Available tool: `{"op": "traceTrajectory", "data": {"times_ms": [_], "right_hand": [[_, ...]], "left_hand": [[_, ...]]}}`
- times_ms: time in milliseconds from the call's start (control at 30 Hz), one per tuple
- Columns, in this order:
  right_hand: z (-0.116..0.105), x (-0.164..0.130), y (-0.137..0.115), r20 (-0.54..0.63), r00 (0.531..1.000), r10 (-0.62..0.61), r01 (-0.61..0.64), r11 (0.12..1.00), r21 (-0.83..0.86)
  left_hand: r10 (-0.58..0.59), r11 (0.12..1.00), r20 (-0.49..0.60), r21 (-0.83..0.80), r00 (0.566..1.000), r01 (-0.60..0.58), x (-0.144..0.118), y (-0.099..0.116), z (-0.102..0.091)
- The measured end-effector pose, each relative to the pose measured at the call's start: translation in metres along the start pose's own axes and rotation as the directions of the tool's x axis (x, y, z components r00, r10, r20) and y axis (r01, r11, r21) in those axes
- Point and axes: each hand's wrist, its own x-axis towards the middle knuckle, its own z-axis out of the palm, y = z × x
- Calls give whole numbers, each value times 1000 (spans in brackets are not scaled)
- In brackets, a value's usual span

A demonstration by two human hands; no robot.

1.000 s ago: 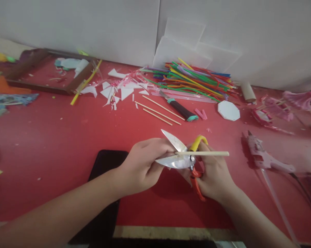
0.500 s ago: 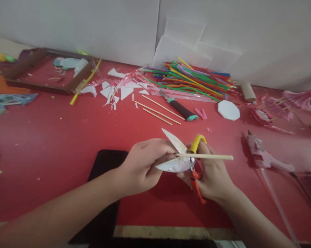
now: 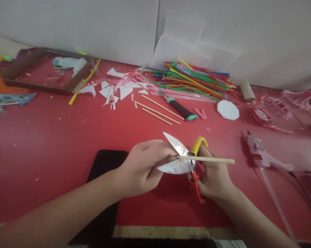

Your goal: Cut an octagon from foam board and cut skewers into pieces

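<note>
1. Red desk (image 3: 54, 137) fills the view, backed by white wall panels; craft litter sits toward the far edge, so the near middle serves as working room.
2. Nearest me, a black flat pad (image 3: 103, 193) lies at the desk's front edge, partly under my left forearm.
3. Left hand (image 3: 142, 168) is pinched on one end of a thin wooden stick (image 3: 207, 159), keeping it level and crosswise. Judgement: that grip steadies the stick where the blades meet.
4. Right hand (image 3: 214, 175) is closed around the orange and yellow handles of the scissors (image 3: 181, 158). Blades stand apart in a V, and the stick rests in the notch near the pivot, where I judge leverage is greatest.
5. Free end of the stick juts out rightward past my right hand, above the desk, touching nothing.
6. Right of the hands, a pink glue gun (image 3: 263, 155) lies on its side, well apart, its cord trailing toward the desk edge.
7. Farther out: three more wooden sticks (image 3: 157, 112) lie loose, just beside a black-handled knife (image 3: 179, 108), near a white octagon piece (image 3: 228, 110).
8. Beyond those, white paper scraps (image 3: 119, 89) and a heap of coloured straws (image 3: 196, 79) lie against the wall.
9. Far left, a brown wooden frame (image 3: 41, 72) holds more scraps.
</note>
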Motion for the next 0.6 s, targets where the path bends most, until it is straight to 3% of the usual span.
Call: {"op": "traceTrajectory", "data": {"times_ms": [367, 600], "right_hand": [[1, 4, -1, -22, 1000, -20, 19, 998, -68], [-2, 6, -3, -26, 995, -94, 91, 990, -104]], "left_hand": [[5, 1000, 2, 23, 1000, -5, -1, 0, -1], [10, 998, -66, -66, 998, -14, -3, 0, 0]]}}
